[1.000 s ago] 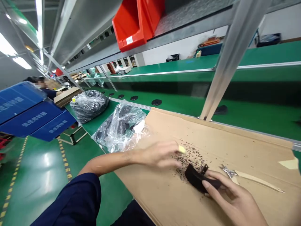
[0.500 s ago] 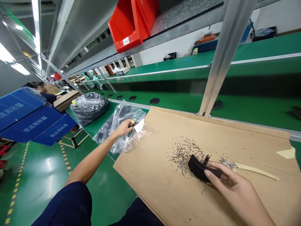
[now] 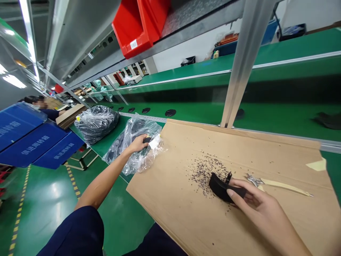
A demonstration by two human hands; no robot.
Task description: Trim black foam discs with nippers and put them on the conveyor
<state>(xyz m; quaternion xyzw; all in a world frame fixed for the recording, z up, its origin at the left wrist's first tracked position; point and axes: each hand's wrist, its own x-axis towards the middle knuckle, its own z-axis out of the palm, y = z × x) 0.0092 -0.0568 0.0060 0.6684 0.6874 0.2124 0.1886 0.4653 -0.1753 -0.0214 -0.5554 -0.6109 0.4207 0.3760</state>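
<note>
My right hand (image 3: 257,199) grips a curved black plastic part (image 3: 221,188) by its near end, just above the cardboard. A short black peg stands up from the part beside my fingers. Under its far end lies a scatter of tiny dark bits (image 3: 204,170). To the left, my left hand (image 3: 139,143) is at the mouth of a clear plastic bag (image 3: 133,129) with dark pieces inside. Its fingers are closed on a small black piece (image 3: 146,140), mostly hidden by the hand and the film. A white label (image 3: 155,142) sits beside the fingertips.
Brown cardboard (image 3: 170,199) covers the bench. Nippers (image 3: 255,180) with pale-yellow handles lie right of my right hand. A full bag (image 3: 97,122) and blue crates (image 3: 34,142) stand left, near a co-worker (image 3: 39,103). A metal post (image 3: 239,67) rises behind; a red bin (image 3: 138,32) hangs above.
The view has shifted slightly. A black piece now shows more clearly at my left fingers by the bag's mouth. My right hand still holds the curved part in much the same place.
</note>
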